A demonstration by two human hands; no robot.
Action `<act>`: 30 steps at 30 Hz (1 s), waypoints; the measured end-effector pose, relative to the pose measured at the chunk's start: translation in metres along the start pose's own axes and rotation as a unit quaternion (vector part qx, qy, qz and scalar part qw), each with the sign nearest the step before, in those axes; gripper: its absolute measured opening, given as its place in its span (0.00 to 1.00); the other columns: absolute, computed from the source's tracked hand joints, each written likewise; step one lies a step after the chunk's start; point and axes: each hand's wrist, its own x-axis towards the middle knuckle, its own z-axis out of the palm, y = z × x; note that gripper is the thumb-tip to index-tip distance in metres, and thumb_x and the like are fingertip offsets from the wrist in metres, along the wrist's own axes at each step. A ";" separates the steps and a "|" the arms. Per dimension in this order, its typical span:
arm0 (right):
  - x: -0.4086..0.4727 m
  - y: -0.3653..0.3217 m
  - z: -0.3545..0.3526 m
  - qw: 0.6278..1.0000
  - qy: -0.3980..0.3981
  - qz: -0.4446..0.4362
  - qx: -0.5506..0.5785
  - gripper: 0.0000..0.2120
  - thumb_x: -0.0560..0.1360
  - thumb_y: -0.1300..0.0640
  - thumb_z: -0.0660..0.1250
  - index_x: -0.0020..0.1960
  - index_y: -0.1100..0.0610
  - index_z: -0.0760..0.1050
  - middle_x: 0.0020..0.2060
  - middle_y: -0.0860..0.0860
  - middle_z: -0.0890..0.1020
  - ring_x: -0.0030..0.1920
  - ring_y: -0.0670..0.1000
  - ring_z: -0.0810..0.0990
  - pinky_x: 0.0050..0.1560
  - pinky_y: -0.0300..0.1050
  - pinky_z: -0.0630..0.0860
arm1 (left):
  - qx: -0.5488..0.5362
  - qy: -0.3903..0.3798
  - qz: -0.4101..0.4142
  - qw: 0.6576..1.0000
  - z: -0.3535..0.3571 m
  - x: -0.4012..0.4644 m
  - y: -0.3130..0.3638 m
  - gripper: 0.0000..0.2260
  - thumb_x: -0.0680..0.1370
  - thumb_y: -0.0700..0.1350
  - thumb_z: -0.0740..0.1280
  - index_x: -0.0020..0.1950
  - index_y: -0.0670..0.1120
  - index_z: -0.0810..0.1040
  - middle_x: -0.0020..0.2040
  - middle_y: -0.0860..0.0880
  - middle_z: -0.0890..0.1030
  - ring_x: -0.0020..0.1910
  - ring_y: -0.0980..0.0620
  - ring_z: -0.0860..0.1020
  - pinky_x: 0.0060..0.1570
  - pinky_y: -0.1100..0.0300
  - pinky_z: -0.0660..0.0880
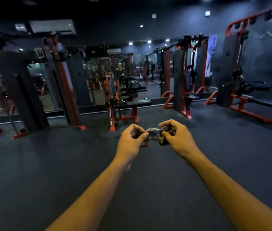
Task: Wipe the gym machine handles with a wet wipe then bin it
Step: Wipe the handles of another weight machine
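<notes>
- Both arms are reaching out in front, and a crumpled wet wipe (155, 134) is sitting right between the two hands, held up over the dark floor (65, 164).
- The left hand (132, 140) is pinching the wipe's left end, fingers curled in tight with the thumb closing against them.
- The right hand (176, 135) is gripping the other end the same way, fingers curled over the top and thumb tucked underneath, so neither hand is loose at all.
- The wipe is looking pretty grubby and bunched up; can't really tell how it's folded, it's too dim and blurry.
- Past the grip, straight ahead, a red and black bench machine (132, 104) is standing on the floor, well apart from the hands.
- Off to the right of the grip, a tall red-framed cable machine (242, 67) is sitting by the wall.
- To the left of the grip, another dark weight-stack tower (61, 77) is standing against the mirrors (36, 84).
</notes>
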 end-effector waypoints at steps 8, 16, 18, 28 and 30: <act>0.179 0.047 0.036 0.996 -0.071 -0.014 -0.043 0.02 0.78 0.56 0.71 0.51 0.52 0.81 0.38 0.53 0.86 0.38 0.53 0.87 0.48 0.58 0.84 | -0.023 0.044 0.030 0.998 -0.007 0.180 -0.050 0.05 0.80 0.37 0.70 0.52 0.47 0.77 0.50 0.45 0.85 0.50 0.47 0.84 0.49 0.52 0.83; 0.345 0.090 0.061 0.997 -0.007 -0.040 -0.063 0.03 0.79 0.56 0.70 0.46 0.51 0.82 0.36 0.50 0.86 0.39 0.50 0.86 0.46 0.56 0.84 | -0.031 -0.008 0.010 0.999 -0.006 0.343 -0.087 0.09 0.78 0.44 0.75 0.57 0.48 0.81 0.50 0.48 0.86 0.51 0.51 0.85 0.48 0.52 0.84; 0.374 0.100 0.062 0.999 0.002 -0.024 -0.034 0.03 0.78 0.55 0.71 0.47 0.53 0.82 0.37 0.52 0.86 0.40 0.51 0.86 0.48 0.56 0.84 | -0.034 -0.018 0.009 0.999 -0.005 0.378 -0.099 0.08 0.79 0.39 0.72 0.57 0.47 0.82 0.50 0.47 0.86 0.52 0.50 0.85 0.50 0.52 0.84; 0.547 0.195 0.068 0.999 0.016 0.010 0.049 0.05 0.80 0.59 0.67 0.49 0.57 0.82 0.40 0.55 0.86 0.44 0.56 0.86 0.45 0.52 0.84 | -0.051 -0.026 -0.004 0.998 0.010 0.561 -0.177 0.12 0.81 0.35 0.64 0.60 0.51 0.77 0.47 0.51 0.87 0.49 0.52 0.85 0.48 0.59 0.80; 0.590 0.220 0.068 0.997 0.021 0.012 0.068 0.05 0.80 0.59 0.67 0.50 0.58 0.82 0.41 0.55 0.86 0.44 0.56 0.87 0.44 0.51 0.84 | -0.056 -0.023 -0.002 0.998 0.017 0.603 -0.195 0.12 0.82 0.37 0.64 0.61 0.53 0.73 0.47 0.51 0.86 0.48 0.52 0.85 0.47 0.58 0.80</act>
